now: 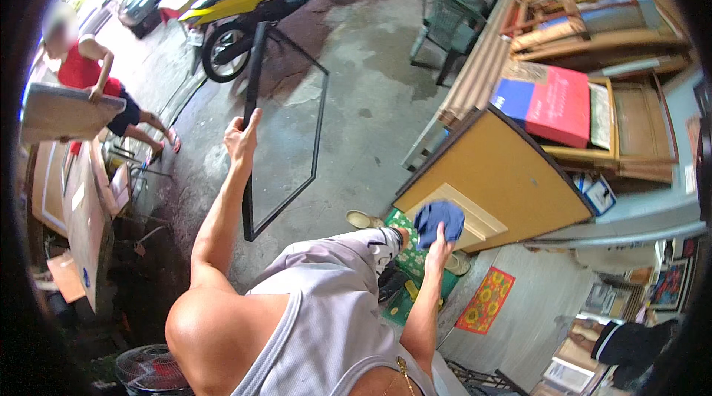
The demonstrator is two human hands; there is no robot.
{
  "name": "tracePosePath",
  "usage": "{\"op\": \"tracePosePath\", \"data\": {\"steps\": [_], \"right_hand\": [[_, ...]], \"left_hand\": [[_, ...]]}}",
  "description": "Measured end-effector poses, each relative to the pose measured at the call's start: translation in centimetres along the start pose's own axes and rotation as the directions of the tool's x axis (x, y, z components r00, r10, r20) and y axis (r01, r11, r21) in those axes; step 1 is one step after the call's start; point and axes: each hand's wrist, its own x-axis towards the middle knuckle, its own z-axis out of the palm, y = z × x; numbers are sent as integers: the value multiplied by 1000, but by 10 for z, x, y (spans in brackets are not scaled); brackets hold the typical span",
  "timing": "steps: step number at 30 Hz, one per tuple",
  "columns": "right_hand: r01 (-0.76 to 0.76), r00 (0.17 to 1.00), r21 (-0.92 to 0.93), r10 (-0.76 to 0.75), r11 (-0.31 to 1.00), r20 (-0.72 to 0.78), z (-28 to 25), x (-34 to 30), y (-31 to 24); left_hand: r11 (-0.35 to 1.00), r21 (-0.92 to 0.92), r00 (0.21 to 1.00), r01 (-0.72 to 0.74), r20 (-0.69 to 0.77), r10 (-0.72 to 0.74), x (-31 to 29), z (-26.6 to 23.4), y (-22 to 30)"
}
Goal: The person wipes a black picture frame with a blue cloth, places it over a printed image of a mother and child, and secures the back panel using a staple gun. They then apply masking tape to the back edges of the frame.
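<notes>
My left hand [242, 140] grips one long side of an empty black picture frame [321, 125], which hangs upright in front of me; the concrete floor shows through it. In my right hand [440, 245] is a bunched blue cloth [439, 222], its thumb pressed on the near edge. Just beyond the cloth leans a large brown board [512, 173] with a dark border and a paler strip near its lower edge. My fingers behind the cloth are hidden.
At the right, stacked wooden frames [630, 40] hold a red and blue box [552, 103]. A yellow motorbike [237, 3] and a green chair [449, 21] stand farther off. A person in red [81, 62] carries a flat panel [70, 110] at the left. A fan [152, 368] is close by.
</notes>
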Motion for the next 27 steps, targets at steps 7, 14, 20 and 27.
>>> {"op": "tracePosePath", "data": {"steps": [7, 14, 20, 27], "right_hand": [[685, 595, -66, -504, 725, 626, 336, -40, -98], [804, -575, 582, -414, -124, 706, 604, -150, -28], [886, -357, 463, -690, -36, 629, 778, -129, -58], [610, -704, 792, -473, -21, 529, 889, -175, 38]], "left_hand": [[960, 156, 972, -233, 23, 232, 59, -86, -15], [885, -99, 889, -455, -96, 447, 158, -129, -51], [982, 176, 988, -68, 148, 42, 247, -200, -6], [998, 67, 993, -21, -111, 29, 338, -235, -59]]}}
